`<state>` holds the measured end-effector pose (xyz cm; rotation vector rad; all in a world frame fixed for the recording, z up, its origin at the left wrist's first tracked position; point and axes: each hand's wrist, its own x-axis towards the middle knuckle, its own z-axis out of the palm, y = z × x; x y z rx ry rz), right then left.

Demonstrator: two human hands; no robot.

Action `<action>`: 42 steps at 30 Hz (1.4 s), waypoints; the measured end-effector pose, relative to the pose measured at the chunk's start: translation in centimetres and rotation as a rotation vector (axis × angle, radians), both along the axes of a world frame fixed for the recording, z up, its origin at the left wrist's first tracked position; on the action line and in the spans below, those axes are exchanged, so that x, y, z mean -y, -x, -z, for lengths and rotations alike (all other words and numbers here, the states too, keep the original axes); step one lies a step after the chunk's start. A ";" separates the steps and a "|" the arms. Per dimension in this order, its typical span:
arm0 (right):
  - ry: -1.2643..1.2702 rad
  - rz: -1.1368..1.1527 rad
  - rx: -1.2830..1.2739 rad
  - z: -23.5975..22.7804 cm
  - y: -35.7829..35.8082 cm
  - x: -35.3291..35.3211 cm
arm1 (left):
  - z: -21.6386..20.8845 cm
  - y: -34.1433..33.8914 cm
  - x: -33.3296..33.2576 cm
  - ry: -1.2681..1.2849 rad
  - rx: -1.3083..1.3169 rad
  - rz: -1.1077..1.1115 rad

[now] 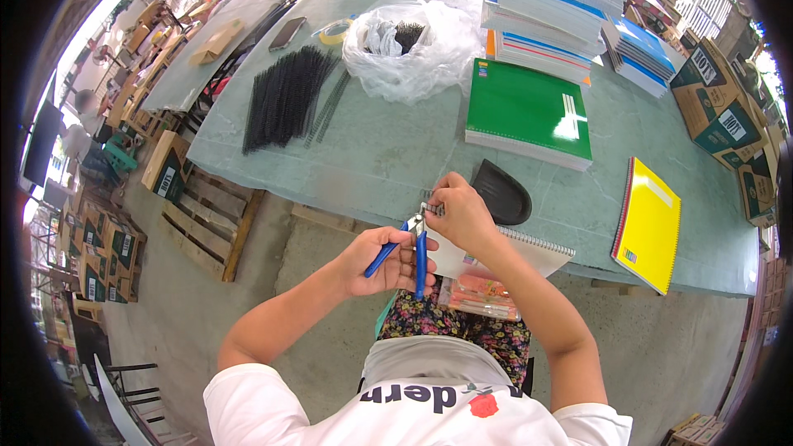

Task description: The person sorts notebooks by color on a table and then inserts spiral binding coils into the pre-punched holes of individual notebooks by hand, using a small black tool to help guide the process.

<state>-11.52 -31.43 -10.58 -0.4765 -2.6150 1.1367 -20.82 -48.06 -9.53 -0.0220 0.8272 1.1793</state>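
My left hand point(373, 259) is closed around a pair of cutting pliers with blue handles point(422, 263). The handles are apart, and the jaws point up toward the fingers of my right hand. With those fingers pinched, my right hand point(464, 213) grips the end of a spiral binding coil point(428, 196), mostly covered by the fingers. Below it, at the table's near edge, lies a spiral notebook with a pale cover point(537, 254), its coiled edge facing away from me. A black scoop-shaped tray point(502, 192) sits just beyond my right hand.
Green notebooks point(529, 107) are stacked ahead, with a tall notebook pile point(545, 12) behind. A yellow spiral notebook point(648, 223) lies right. Black binding coils point(285, 99), a clear plastic bag point(450, 58), a tape roll point(336, 31) and a phone point(287, 33) lie farther left. Cartons point(719, 107) stand far right.
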 end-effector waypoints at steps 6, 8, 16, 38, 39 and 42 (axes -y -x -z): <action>-0.052 0.037 -0.066 0.9 0.1 -0.2 | 0.8 0.0 -0.1 0.192 -0.998 0.204; 0.017 -0.017 -0.036 0.5 0.0 -0.9 | 0.1 1.7 0.7 0.150 -0.785 0.241; -0.095 -0.119 -0.114 0.4 -0.7 1.8 | 0.5 2.8 -3.4 -0.076 -0.933 -0.160; -0.409 1.193 -0.390 -17.0 -27.3 -9.3 | 7.9 14.0 -7.8 0.080 -2.524 -0.087; -0.414 1.193 -0.392 -17.4 -27.1 -10.0 | 7.8 14.6 -7.5 0.087 -2.532 -0.076; -0.721 1.147 -0.124 -15.6 -24.8 -13.9 | 6.7 15.0 -7.3 0.122 -2.528 -0.097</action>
